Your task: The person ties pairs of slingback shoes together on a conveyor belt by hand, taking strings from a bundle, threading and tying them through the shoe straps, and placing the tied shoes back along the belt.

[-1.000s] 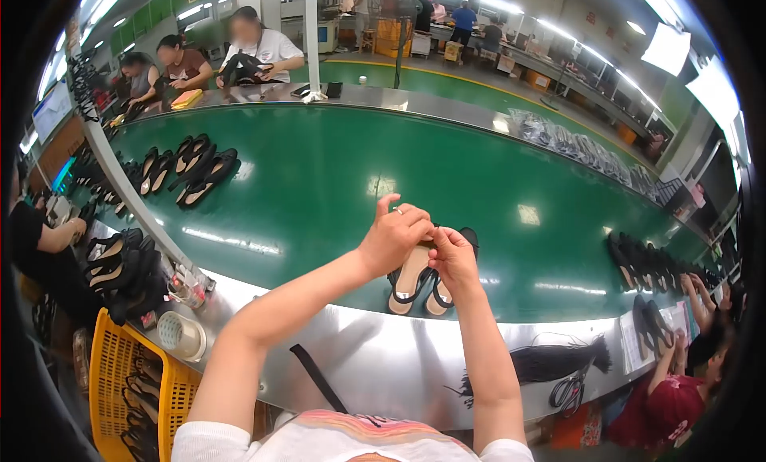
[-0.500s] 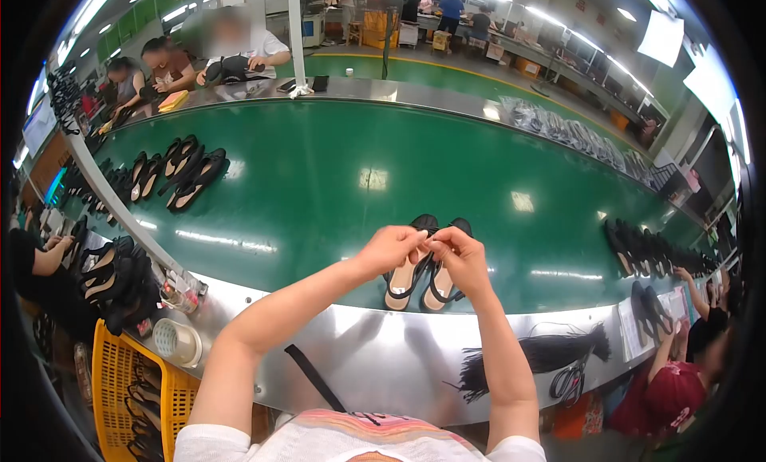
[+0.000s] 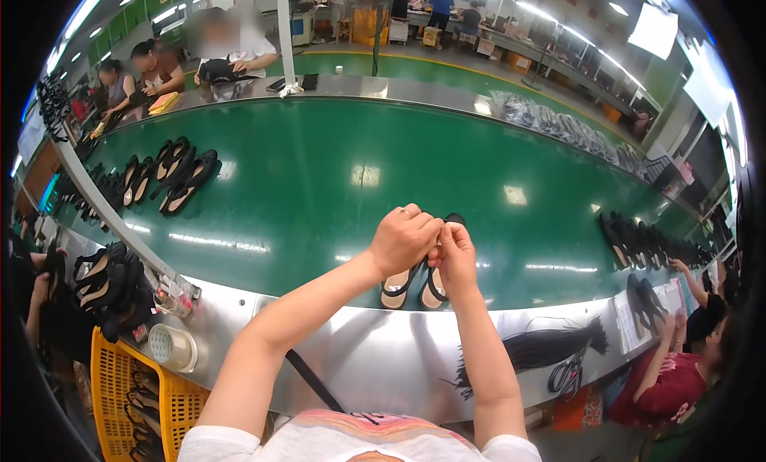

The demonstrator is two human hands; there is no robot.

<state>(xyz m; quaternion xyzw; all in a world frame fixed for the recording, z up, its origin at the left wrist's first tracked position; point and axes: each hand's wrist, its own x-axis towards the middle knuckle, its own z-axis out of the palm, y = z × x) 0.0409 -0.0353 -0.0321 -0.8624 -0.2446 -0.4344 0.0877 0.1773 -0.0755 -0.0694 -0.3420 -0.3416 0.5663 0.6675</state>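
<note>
A pair of black sandals (image 3: pixel 394 296) with light insoles lies at the near edge of the green belt (image 3: pixel 319 167), heels toward me. Both my hands meet just above the sandals' front part and hide most of it. My left hand (image 3: pixel 404 240) is closed, knuckles up, with a ring on one finger. Thumb and fingers of my right hand (image 3: pixel 454 256) are pinched together against the left fingertips. Whatever lies between the fingers is too small or hidden to make out.
On the steel ledge (image 3: pixel 375 374) lie a bundle of black cords (image 3: pixel 550 346), a black strap (image 3: pixel 313 380) and a tape roll (image 3: pixel 172 347). More sandals (image 3: pixel 190 183) sit left on the belt, others (image 3: pixel 634 242) right. A yellow crate (image 3: pixel 120 390) stands lower left; co-workers sit around.
My left hand has turned knuckles-up and moved right and up, against the right hand. The right hand has come slightly lower and left. The view has shifted a little.
</note>
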